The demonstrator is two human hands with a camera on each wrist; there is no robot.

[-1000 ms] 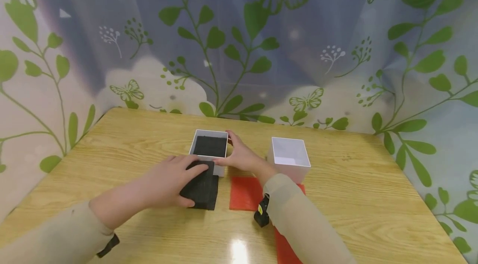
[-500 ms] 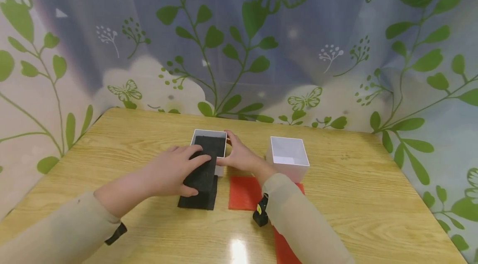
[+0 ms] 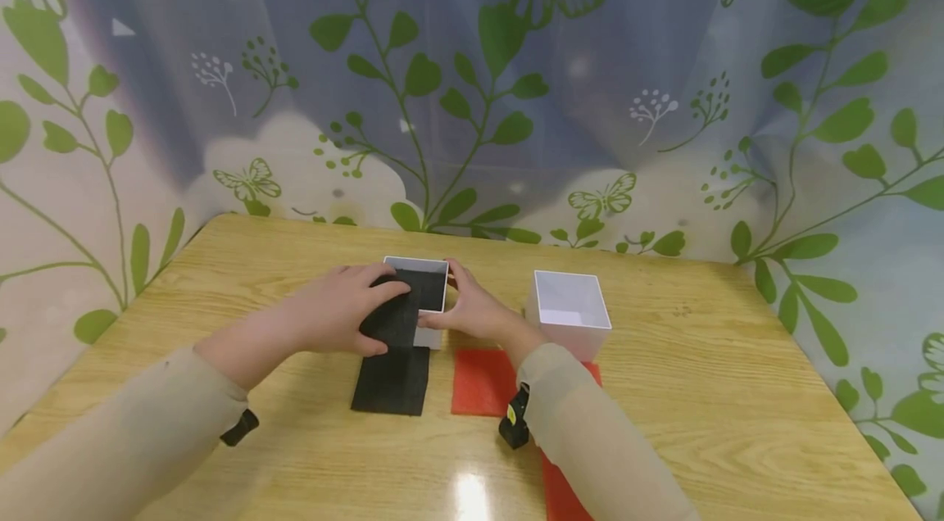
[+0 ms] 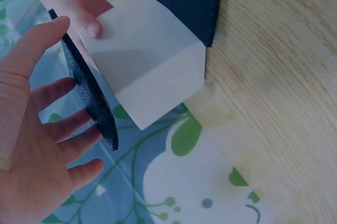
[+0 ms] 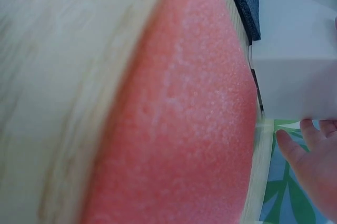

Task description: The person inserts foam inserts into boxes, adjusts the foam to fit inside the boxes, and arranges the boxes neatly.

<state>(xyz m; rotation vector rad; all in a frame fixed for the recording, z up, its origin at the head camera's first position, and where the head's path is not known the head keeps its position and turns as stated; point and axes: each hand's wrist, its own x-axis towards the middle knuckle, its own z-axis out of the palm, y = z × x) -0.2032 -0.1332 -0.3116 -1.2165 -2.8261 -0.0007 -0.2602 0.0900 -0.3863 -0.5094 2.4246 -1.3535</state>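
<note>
My left hand [image 3: 332,304] pinches a square sheet of black foam [image 3: 394,320] by its edges, tilted over the near left part of a white open-topped box [image 3: 430,331]. Seen edge-on in the left wrist view, the held foam [image 4: 90,89] sits between thumb and fingertips, beside the box wall [image 4: 152,66]. My right hand [image 3: 475,308] grips the box at its right side, thumb on the near face, fingers at the far right corner. Black foam [image 3: 433,289] shows inside that box. More black foam [image 3: 391,391] lies flat on the table just in front of it.
A second white box [image 3: 583,341] stands to the right, with its top open. Red foam [image 3: 483,382] lies between the boxes and nearer to me, partly under my right forearm. A leaf-patterned curtain [image 3: 472,95] hangs behind the wooden table [image 3: 737,390].
My left hand has lifted the black foam sheet off the foam on the table and moved it away from me, up over the box's near side. My right hand stays on the box.
</note>
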